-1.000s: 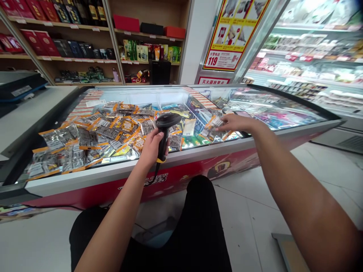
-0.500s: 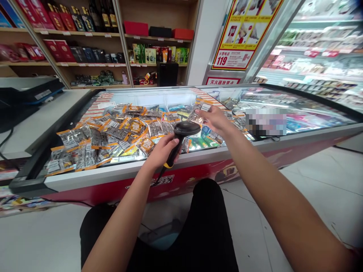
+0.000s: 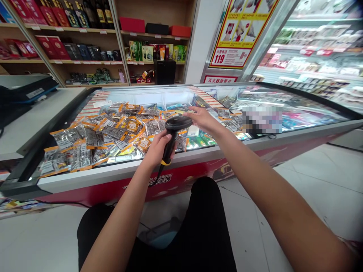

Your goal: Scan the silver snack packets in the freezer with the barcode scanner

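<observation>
My left hand (image 3: 159,149) is wrapped around the handle of a black barcode scanner (image 3: 178,122) with a yellow band at its base. The scanner's head points right, toward my right hand (image 3: 202,120). Between the fingers of that hand is a snack packet (image 3: 184,112), tilted nearly edge-on and partly hidden behind the scanner and fingers. Many similar clear packets with orange edges (image 3: 113,130) lie heaped on the glass top of a chest freezer (image 3: 93,174), below and left of my hands.
A cable hangs from the scanner. Left of the freezer is a counter (image 3: 59,113) with a dark device (image 3: 31,90). Shelves with bottles and boxes (image 3: 132,25) stand behind. On the right, a blurred dark item (image 3: 256,124) rests near the freezer's edge.
My right hand has moved left and turned the packet from face-up to nearly edge-on, close to the scanner's head. The scanner stays in my left hand; the view has shifted slightly.
</observation>
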